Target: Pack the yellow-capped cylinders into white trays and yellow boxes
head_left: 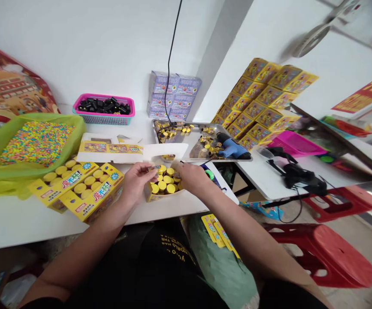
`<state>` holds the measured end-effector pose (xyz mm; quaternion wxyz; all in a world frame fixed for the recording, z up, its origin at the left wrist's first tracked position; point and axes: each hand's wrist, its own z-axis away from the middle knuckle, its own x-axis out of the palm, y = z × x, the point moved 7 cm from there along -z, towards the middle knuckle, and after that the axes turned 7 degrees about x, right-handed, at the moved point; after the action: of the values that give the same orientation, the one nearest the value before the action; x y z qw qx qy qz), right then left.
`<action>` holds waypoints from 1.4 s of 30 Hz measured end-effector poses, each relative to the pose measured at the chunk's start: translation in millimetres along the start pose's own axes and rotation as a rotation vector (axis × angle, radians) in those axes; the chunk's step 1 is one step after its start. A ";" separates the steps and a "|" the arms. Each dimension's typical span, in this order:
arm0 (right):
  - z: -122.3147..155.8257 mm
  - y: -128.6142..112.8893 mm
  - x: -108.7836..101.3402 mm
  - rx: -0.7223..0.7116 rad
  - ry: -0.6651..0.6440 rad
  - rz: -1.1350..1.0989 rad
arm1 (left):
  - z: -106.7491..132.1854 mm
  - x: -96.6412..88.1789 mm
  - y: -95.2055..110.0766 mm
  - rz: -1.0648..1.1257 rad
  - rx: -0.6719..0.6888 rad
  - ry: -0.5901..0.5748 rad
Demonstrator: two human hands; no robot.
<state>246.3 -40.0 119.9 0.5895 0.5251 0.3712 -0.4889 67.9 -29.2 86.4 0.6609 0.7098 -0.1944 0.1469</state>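
In front of me stands an open display box (163,198) packed with small cups under round yellow lids (162,185). My left hand (138,177) is at the box's left side, its fingertips pinched on a small yellow-lidded cup (156,169) above the others. At the right side my right hand (190,176) is closed, fingers pointing down over the rim; what it holds is mostly hidden. The box's white raised flap (169,150) stands behind both hands. Two more filled yellow display boxes (92,193) sit left of my left forearm.
Behind is a metal tray (192,148) with loose yellow-lidded cups and a blue heat gun or power tool (232,146). A bag of coloured beads (37,141) lies left. A basket of black parts (105,107), purple boxes (174,96) and stacked yellow boxes (256,101) stand farther back.
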 end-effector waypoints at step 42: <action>21.0 9.4 -18.1 -0.282 0.089 -1.150 | 7.3 49.8 -10.8 0.045 -0.124 -0.198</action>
<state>249.3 -57.5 143.1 0.2778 0.1761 0.6818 -0.6534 116.4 -40.0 99.5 0.6778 0.6739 -0.2832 0.0786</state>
